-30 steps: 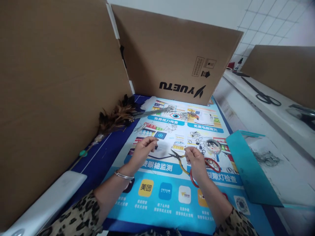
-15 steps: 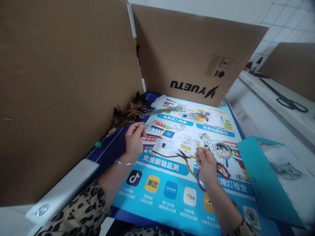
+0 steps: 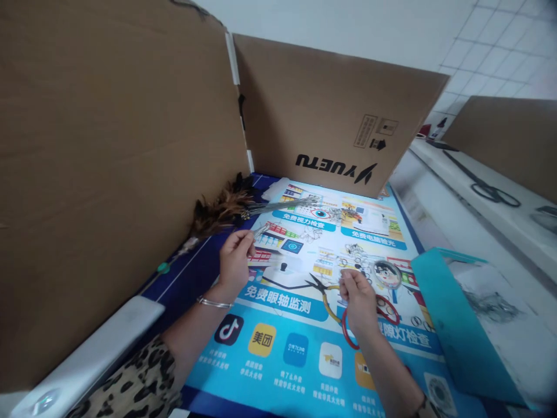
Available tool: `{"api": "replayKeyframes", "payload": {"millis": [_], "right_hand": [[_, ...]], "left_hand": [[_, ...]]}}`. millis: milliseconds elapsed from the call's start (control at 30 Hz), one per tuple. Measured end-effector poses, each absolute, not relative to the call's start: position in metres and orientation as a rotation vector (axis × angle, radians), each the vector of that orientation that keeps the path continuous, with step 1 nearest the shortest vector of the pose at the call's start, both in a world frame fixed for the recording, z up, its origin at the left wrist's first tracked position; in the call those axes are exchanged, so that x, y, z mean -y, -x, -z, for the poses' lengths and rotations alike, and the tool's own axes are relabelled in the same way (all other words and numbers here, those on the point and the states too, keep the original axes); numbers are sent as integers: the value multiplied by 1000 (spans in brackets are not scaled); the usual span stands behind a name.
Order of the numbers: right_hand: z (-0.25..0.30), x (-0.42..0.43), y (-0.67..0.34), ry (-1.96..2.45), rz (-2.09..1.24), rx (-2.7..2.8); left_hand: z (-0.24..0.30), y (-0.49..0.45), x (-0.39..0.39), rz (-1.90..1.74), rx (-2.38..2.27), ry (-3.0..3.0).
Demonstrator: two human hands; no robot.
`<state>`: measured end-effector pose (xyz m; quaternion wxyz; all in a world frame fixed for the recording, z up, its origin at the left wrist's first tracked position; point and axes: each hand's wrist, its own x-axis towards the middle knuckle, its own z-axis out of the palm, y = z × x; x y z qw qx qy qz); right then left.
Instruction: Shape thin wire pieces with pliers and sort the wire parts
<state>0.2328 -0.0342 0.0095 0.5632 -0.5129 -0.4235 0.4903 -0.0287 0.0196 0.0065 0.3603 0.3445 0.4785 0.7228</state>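
My left hand (image 3: 235, 261) is closed in a pinch, with a small bunch of thin silvery wires (image 3: 262, 230) sticking out past the fingertips. My right hand (image 3: 357, 293) is also pinched shut; whatever is between its fingertips is too fine to make out. Just left of and beneath the right hand lies a dark-tipped pair of pliers (image 3: 319, 283) with a yellow handle. Red loop handles (image 3: 387, 309) show on both sides of that hand, partly hidden by it. Beyond, tangled wire pieces (image 3: 355, 251) and a round cartoon-faced tin (image 3: 387, 274) rest on the printed sheet (image 3: 261, 371).
Brown feathers (image 3: 220, 208) and a long wire bundle (image 3: 282, 205) lie by the left cardboard wall (image 3: 130, 145). Another cardboard panel (image 3: 331, 110) stands behind. At right are a teal open box (image 3: 452, 325) holding wire and black scissors (image 3: 489, 188) on a white ledge.
The camera view has tilted up and shifted slightly, so everything sits a little lower and further left. Both hands keep their pinch, nearly unchanged over the sheet.
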Motion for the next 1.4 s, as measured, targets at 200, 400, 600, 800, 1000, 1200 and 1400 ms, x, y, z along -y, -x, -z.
{"api": "replayKeyframes", "payload": {"millis": [200, 400, 600, 800, 1000, 1200, 1400], "right_hand": [[-13, 39, -225, 1181, -1245, 980], [-13, 43, -223, 1131, -1342, 982], [-13, 46, -219, 1111, -1372, 991], [-13, 47, -217, 1101, -1422, 993], [-15, 48, -217, 1106, -1423, 997], [-15, 48, -217, 1106, -1416, 993], [-15, 48, -217, 1103, -1403, 1000]], "left_hand": [[1, -24, 18, -1274, -1089, -1100], [4, -44, 37, -1040, -1014, -1101], [6, -46, 39, -992, -967, -1072], [2, -46, 41, -956, -860, -986], [-3, -46, 41, -872, -797, -912], [-1, -46, 40, -883, -793, -911], [-1, -45, 39, -871, -787, -907]]}}
